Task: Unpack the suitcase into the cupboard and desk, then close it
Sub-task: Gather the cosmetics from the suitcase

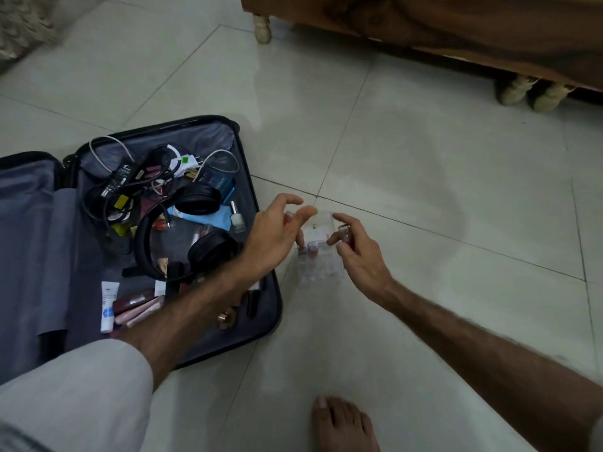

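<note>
The black suitcase (267,308) lies open on the floor at the left. It holds black headphones (146,243), a tangle of chargers and cables (120,187), a white nail polish bottle (237,218), a white tube (108,305) and several cosmetics. Just right of the suitcase stands a clear plastic organiser (321,269) with a few small pink-capped items in it. My left hand (277,230) reaches across the suitcase and grips the organiser's left upper edge. My right hand (362,256) pinches a small dark red bottle (344,232) at the organiser's right upper edge.
Pale glossy floor tiles (440,177) stretch to the right and back. A wooden piece of furniture (440,24) on short turned legs runs along the top right. My bare foot (342,425) is on the floor near the bottom edge, below the organiser.
</note>
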